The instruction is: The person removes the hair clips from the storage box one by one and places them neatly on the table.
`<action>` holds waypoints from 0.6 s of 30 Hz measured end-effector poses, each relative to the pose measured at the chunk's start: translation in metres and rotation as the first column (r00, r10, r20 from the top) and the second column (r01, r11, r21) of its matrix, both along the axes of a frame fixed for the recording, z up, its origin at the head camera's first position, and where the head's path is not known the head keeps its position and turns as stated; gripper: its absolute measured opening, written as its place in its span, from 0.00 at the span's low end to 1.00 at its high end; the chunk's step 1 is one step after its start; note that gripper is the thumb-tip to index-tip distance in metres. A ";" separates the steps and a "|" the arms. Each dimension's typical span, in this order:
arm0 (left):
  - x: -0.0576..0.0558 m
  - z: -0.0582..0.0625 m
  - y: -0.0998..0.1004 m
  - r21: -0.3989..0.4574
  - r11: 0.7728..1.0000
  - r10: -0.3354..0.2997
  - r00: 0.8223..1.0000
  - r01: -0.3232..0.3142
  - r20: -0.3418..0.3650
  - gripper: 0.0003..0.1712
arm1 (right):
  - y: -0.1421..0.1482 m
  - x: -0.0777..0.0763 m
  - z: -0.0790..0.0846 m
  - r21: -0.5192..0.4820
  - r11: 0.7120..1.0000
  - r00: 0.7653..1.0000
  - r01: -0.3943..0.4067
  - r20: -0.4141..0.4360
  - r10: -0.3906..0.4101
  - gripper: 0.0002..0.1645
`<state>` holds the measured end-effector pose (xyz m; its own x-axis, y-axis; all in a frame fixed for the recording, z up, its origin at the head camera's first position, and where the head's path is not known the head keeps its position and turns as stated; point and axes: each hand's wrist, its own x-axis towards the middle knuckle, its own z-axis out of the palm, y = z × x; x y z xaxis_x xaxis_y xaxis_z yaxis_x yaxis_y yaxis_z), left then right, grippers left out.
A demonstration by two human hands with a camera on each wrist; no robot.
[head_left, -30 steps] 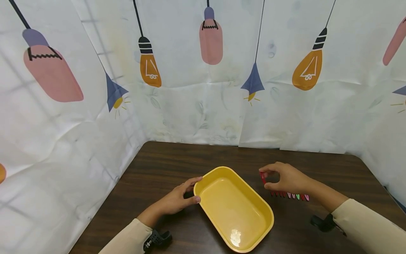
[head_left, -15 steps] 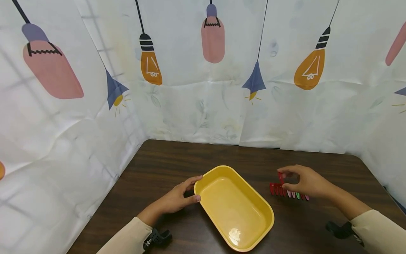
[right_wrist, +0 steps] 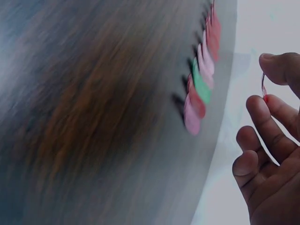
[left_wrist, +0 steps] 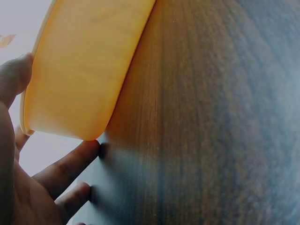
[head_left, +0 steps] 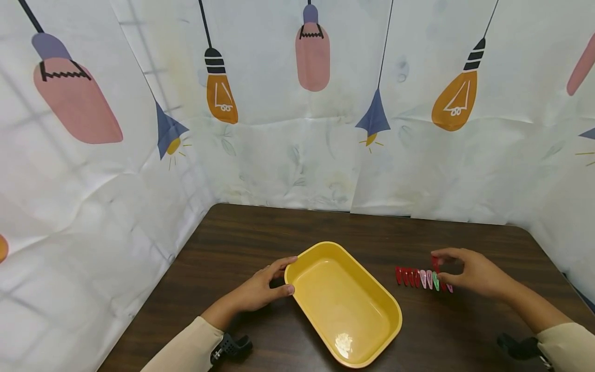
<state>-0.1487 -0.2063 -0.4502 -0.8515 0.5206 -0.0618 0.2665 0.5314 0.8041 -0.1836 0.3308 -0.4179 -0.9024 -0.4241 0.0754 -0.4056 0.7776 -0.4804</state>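
My right hand (head_left: 476, 271) pinches a red hair clip (head_left: 435, 263) between thumb and fingertips, raised over the right part of a row of hair clips. In the right wrist view this clip (right_wrist: 264, 89) is seen edge-on and thin. Red clips (head_left: 409, 277), pink clips (head_left: 426, 279) and a green clip (head_left: 436, 281) lie side by side on the table; the hand partly covers the row's right end. At the far-left corner of a yellow tray (head_left: 344, 305), my left hand (head_left: 260, 292) holds the rim, thumb and fingers spread around the corner.
The dark wooden table (head_left: 279, 225) runs back to a wall hung with printed white cloth (head_left: 279, 165). A dark strap (head_left: 230, 349) sits on the left wrist, another strap (head_left: 518, 346) on the right.
My right hand has moved rightward with the red hair clip, from beside the tray to the right part of the row, uncovering more clips. My left hand stays on the tray.
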 end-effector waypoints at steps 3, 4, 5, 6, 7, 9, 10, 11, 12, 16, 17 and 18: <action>0.000 0.000 0.000 -0.001 1.000 0.000 1.000 0.000 0.001 0.40 | 0.008 0.001 -0.004 -0.006 1.000 1.000 0.000 -0.005 0.000 0.35; 0.000 0.001 0.000 -0.001 1.000 0.000 1.000 0.000 0.001 0.40 | 0.010 0.002 -0.006 -0.004 1.000 1.000 0.000 -0.009 0.000 0.35; 0.000 0.001 0.000 -0.001 1.000 0.000 1.000 0.000 0.002 0.40 | 0.013 0.003 -0.007 -0.003 1.000 1.000 0.000 -0.014 0.000 0.35; 0.000 0.001 0.000 -0.001 1.000 0.001 1.000 -0.001 0.001 0.40 | 0.015 0.003 -0.009 0.003 1.000 1.000 0.002 -0.019 -0.002 0.34; 0.000 0.001 0.000 -0.001 1.000 0.002 1.000 -0.002 0.002 0.40 | 0.017 0.004 -0.010 0.007 1.000 1.000 0.004 -0.022 -0.004 0.34; 0.000 0.001 0.000 0.001 1.000 0.001 1.000 -0.001 0.004 0.40 | 0.021 0.005 -0.012 0.017 1.000 1.000 0.010 -0.025 -0.009 0.34; 0.000 0.002 0.001 0.003 1.000 0.000 1.000 0.000 0.006 0.40 | 0.024 0.005 -0.014 0.021 1.000 1.000 0.012 -0.024 -0.012 0.34; 0.000 0.002 0.001 0.004 1.000 0.000 1.000 0.000 0.007 0.40 | 0.026 0.006 -0.015 0.022 1.000 1.000 0.014 -0.021 -0.014 0.34; 0.000 0.002 0.001 0.002 1.000 0.000 1.000 0.000 0.007 0.40 | 0.028 0.006 -0.016 0.022 1.000 1.000 0.016 -0.016 -0.016 0.34; 0.001 0.002 0.001 0.002 1.000 -0.001 1.000 0.001 0.010 0.40 | 0.036 0.007 -0.021 0.024 1.000 1.000 0.019 0.000 -0.019 0.35; 0.001 0.002 0.001 0.000 1.000 0.001 1.000 -0.001 0.009 0.40 | 0.037 0.008 -0.022 0.022 1.000 1.000 0.020 0.004 -0.020 0.35; 0.001 0.002 0.001 0.001 1.000 0.002 1.000 -0.002 0.010 0.40 | 0.039 0.007 -0.023 0.023 1.000 1.000 0.019 0.010 -0.019 0.35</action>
